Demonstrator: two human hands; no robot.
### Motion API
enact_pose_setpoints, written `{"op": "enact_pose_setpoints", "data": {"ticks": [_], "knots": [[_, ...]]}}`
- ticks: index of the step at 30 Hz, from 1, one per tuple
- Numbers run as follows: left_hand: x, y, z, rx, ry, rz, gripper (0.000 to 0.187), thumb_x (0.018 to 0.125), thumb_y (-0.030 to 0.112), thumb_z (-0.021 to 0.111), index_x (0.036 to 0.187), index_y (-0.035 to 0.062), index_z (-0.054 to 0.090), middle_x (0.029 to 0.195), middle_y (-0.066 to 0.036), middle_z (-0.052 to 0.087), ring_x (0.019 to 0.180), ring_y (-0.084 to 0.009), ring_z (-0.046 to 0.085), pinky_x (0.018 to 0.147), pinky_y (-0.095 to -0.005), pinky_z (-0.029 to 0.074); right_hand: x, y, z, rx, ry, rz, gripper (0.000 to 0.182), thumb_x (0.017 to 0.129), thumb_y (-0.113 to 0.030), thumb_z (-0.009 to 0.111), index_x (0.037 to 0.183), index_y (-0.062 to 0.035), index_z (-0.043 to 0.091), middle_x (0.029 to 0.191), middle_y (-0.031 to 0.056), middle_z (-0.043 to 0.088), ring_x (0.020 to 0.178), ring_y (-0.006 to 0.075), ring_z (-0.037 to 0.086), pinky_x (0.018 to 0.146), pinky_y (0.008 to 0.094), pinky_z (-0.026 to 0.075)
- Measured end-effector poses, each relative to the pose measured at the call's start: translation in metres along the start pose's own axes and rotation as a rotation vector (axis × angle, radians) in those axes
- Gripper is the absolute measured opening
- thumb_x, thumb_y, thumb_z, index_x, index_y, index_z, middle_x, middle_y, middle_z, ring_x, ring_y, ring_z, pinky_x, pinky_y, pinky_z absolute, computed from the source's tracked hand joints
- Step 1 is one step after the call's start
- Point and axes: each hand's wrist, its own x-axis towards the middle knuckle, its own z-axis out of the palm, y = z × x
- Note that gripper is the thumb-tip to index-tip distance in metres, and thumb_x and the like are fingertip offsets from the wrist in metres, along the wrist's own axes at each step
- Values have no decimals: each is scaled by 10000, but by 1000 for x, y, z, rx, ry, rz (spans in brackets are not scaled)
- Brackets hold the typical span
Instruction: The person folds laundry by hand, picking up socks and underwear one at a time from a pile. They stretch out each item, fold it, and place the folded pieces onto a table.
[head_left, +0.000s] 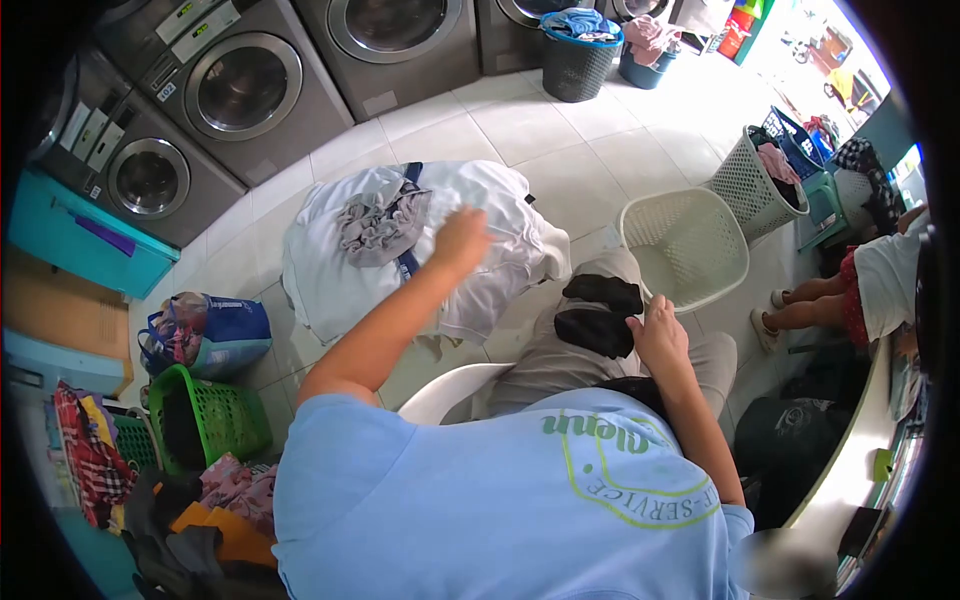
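Observation:
My left hand (462, 240), smeared by motion, is over the white cloth bundle (335, 290) on the floor, just right of a crumpled grey cloth (382, 225) on top of it. Whether those fingers hold anything cannot be made out. Two black cloth pieces, one nearer the bundle (605, 293) and one nearer my body (592, 333), lie on my trouser leg. My right hand (660, 335) is at their right edge, its fingers pressed together and its thumb close to the black cloth. What it grips is too small to tell.
An empty cream basket (735, 250) stands right of my knees. Filled baskets (578, 75) (755, 190) are farther off. Washing machines (240, 85) line the back. At left are a blue bag (235, 335) and green basket (225, 420). Another person (885, 285) is at right.

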Motion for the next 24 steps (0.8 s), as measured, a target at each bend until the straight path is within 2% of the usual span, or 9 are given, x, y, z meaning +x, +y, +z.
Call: {"op": "enact_pose_setpoints", "data": {"ticks": [2,5,8,10,12,14,16,21,24], "knots": [[-9,-34,-18,450,153,-64,336,715,201,713,971,46,560,962,-162,533,909,-332,558,774,-417,455,-3,-1,1,-1,15,-62,480,801,-242,665,1127,13,422,1167,197,500,953,385,592,748,442,501],[-22,-87,-29,469,-73,-243,282,751,176,652,1002,67,582,1072,-152,538,958,-333,571,800,-408,478,-12,-14,-4,8,31,-144,489,795,-236,668,1145,7,429,1194,189,492,983,370,584,755,439,497],[-15,-130,-43,204,-159,-234,300,699,196,700,959,65,627,1009,-150,599,879,-289,609,750,-386,492,-12,-20,-7,38,143,-225,484,788,-234,673,1153,-12,445,1226,183,479,1014,350,573,771,434,491],[1,-163,-48,-215,-254,-411,272,680,236,724,874,55,666,841,-137,655,744,-257,631,672,-374,495,-13,-21,-11,148,201,-287,446,788,-234,673,1135,-34,477,1249,167,467,1036,337,562,786,428,486],[10,-179,-60,-279,-141,-428,252,701,249,725,821,32,679,690,-124,654,643,-228,629,604,-359,486,-11,-20,-11,208,225,-311,399,787,-220,674,1096,-31,508,1230,158,481,1009,330,574,774,414,489],[27,-146,-97,-213,-91,-378,236,755,242,690,840,22,672,695,-85,650,639,-152,603,603,-317,472,-8,-20,-16,273,260,-330,352,785,-206,676,1057,-28,539,1211,149,496,982,322,586,761,401,493],[47,-100,-127,-473,52,-232,202,825,206,632,863,9,660,707,-20,632,642,-82,546,612,-263,448,-6,-24,-28,477,281,-445,263,786,-160,671,992,-20,586,1103,131,566,916,301,608,720,354,496],[67,67,-201,-801,-442,92,182,911,178,545,980,28,622,756,37,584,669,-49,487,609,-219,403,-8,-50,-89,593,367,-755,245,795,-142,666,1008,-34,611,972,111,631,861,274,624,681,321,486],[79,151,-214,-864,-785,385,169,925,158,528,992,22,603,841,67,580,749,-16,485,686,-185,402,-9,-68,-120,757,431,-621,278,789,-196,691,970,1,613,1029,142,629,879,271,623,685,332,487]]}}
